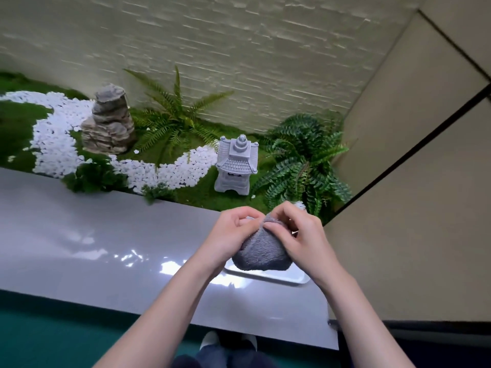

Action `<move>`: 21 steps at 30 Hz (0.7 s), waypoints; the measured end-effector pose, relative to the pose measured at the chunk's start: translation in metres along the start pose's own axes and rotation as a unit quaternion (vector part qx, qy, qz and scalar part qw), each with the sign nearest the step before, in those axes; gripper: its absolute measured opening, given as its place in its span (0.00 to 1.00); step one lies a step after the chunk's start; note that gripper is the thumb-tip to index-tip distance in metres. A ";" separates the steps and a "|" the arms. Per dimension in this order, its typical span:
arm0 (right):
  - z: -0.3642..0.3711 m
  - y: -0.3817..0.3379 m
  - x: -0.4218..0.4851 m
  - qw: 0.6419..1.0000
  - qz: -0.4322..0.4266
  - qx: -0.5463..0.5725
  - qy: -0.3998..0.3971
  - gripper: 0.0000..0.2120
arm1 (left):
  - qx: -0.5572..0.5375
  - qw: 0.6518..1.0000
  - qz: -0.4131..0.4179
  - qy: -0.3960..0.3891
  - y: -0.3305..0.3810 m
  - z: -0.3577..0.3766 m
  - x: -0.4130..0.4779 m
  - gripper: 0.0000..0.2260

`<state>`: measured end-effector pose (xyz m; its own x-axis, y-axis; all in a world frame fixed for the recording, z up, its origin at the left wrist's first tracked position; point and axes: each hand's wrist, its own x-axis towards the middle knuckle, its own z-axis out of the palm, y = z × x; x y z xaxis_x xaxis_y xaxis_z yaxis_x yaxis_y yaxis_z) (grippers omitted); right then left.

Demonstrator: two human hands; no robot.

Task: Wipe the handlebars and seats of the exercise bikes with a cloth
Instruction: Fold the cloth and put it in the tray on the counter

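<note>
Glossy grey ledge (106, 235), frame centre: our left hand (231, 235) and right hand (297, 235) both pinch the fuzzy grey cloth (261, 253). We should fold it flat before wiping; no bikes visible.

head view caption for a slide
Left hand and right hand pinch a grey cloth over a glossy ledge

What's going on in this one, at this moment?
A person's left hand and right hand pinch the top of a bunched grey terry cloth, held above a glossy white ledge. Beyond the ledge is a small garden with a grey stone pagoda lantern. No exercise bike is in view, so no wiping is under way.
</note>
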<state>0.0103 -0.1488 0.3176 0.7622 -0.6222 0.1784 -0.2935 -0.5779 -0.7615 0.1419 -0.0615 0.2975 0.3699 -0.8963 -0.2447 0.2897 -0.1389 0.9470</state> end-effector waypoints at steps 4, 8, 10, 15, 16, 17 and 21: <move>0.001 0.005 0.006 1.000 0.012 -0.005 0.018 0.08 | -0.024 1.000 0.002 -0.001 -0.004 0.001 0.004 0.05; -0.002 0.013 0.006 0.998 0.047 0.000 0.030 0.08 | -0.039 0.999 0.012 -0.006 -0.004 0.003 0.005 0.05; -0.006 0.019 0.005 0.999 0.034 -0.035 0.002 0.07 | -0.038 0.999 0.017 -0.020 -0.001 0.005 0.007 0.03; -0.015 0.028 0.002 0.999 0.034 -0.008 0.017 0.19 | -0.027 0.998 0.010 -0.052 0.009 0.012 0.010 0.14; -0.016 0.029 0.001 0.999 0.035 0.006 0.035 0.17 | -0.025 0.998 0.006 -0.056 0.009 0.013 0.011 0.14; -0.016 0.029 -0.001 0.998 0.037 0.015 0.053 0.15 | -0.019 0.998 0.004 -0.058 0.007 0.013 0.011 0.13; -0.015 0.027 -0.007 0.982 0.102 0.101 0.121 0.12 | -0.080 0.995 -0.047 -0.026 -0.016 0.020 0.010 0.25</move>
<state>-0.0119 -0.1677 0.3050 0.5325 -0.8359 0.1332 -0.2876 -0.3267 -0.9003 0.1233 -0.0761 0.2839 0.2897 -0.9039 -0.3148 0.4584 -0.1577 0.8747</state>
